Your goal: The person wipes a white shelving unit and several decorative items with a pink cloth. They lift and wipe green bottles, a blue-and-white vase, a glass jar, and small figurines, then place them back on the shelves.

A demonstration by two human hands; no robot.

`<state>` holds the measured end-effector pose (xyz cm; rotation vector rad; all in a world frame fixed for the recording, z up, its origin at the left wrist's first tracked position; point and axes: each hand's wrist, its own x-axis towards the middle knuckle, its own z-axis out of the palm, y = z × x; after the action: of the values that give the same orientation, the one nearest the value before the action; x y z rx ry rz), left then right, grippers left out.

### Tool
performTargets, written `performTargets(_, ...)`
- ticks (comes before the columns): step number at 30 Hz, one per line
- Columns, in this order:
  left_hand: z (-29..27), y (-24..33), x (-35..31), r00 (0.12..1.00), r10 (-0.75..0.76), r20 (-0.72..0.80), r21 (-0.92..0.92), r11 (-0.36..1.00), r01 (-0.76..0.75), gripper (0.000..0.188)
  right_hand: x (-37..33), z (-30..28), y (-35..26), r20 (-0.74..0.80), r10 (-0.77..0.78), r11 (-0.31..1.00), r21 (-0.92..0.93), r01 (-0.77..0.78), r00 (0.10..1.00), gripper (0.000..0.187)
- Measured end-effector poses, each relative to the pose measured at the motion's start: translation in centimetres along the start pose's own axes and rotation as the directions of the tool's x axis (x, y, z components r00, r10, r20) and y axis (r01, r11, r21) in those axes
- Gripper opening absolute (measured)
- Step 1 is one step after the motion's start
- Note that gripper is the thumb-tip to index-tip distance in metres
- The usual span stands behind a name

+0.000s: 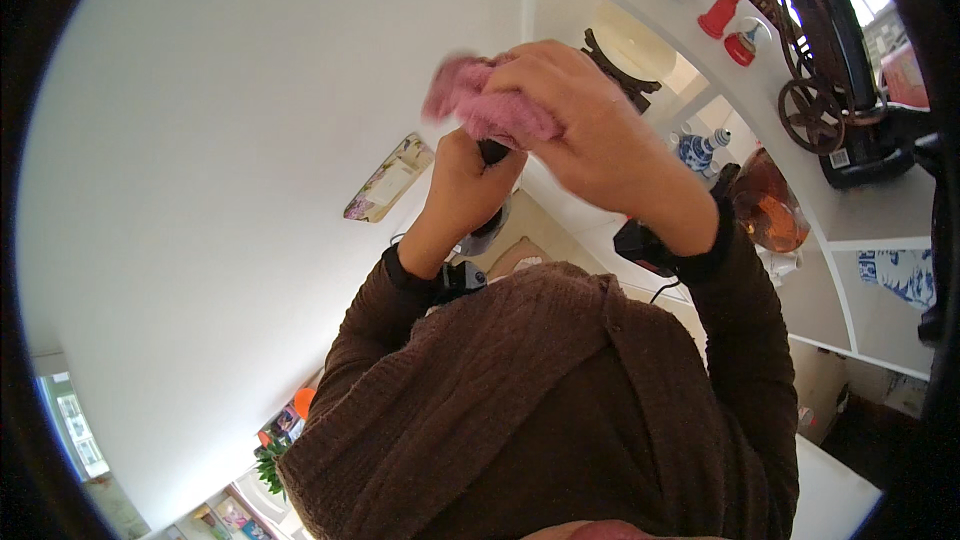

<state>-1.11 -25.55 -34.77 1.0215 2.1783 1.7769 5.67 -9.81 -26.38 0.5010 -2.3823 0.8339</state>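
Observation:
A fluffy pink cloth [500, 115] is bunched in my right hand [590, 125], whose fingers are closed over it. The cloth's left end is smeared by motion. Just below it, my left hand [465, 185] is wrapped round a dark, narrow piece [492, 151] that shows at the top of the fist. Under the fist a glossy dark rounded shape [488, 230] is partly visible, and it looks like the lower part of the same object. My hands and sleeves hide most of it, so its kind is unclear. The cloth lies close over the object's top end.
White curved shelving [830, 240] runs along the right. It carries a blue-and-white vase [697, 150], an amber glassy piece [770, 205], a red hourglass-shaped ornament [727, 10] and a brown wheeled ornament [812, 115]. A pale plate [630, 45] sits in a dark stand. A floral plaque [390, 180] is left of my hands.

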Motion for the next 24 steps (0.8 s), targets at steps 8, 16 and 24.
performTargets(8,0.4,1.5,2.3,0.989,-0.148,0.009,-0.136,0.980,0.148,0.019,-2.4,0.2,2.3,-0.224,0.460,0.872,0.295,-0.391,0.859,0.017)
performTargets(16,-0.3,3.2,4.6,0.990,-0.053,-0.132,-0.376,0.927,0.000,0.020,-6.0,2.3,2.0,0.032,0.671,0.740,0.034,-0.671,0.741,0.026)
performTargets(24,-0.4,4.5,5.3,0.970,-0.088,-0.227,-0.470,0.882,-0.030,0.020,-9.9,3.8,4.9,0.098,0.699,0.674,0.242,-0.698,0.709,0.028)
